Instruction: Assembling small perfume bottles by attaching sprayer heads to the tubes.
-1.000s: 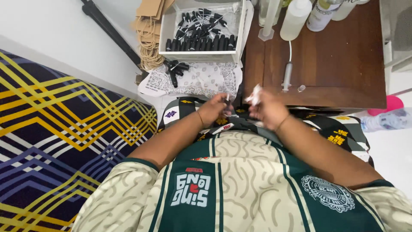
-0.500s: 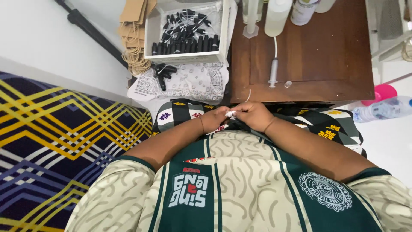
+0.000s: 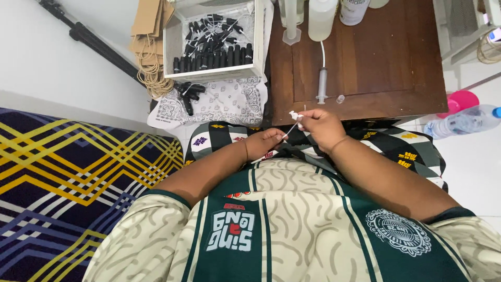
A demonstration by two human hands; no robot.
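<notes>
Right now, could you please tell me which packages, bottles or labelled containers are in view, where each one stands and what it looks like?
Labelled bottle: top edge of the wooden table; white, round.
Plain bottle: left of it; translucent white, tube running down to a syringe.
Water bottle: floor, right of the table; clear, on its side, blue cap.
Paper bags: top left, against the wall; flat, brown.
White crate: beside the bags; holds small black vials.

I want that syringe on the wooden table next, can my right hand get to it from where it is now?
Probably yes: the right hand sits just below the syringe, with bare table between, though it currently pinches a small white pump piece.
</notes>
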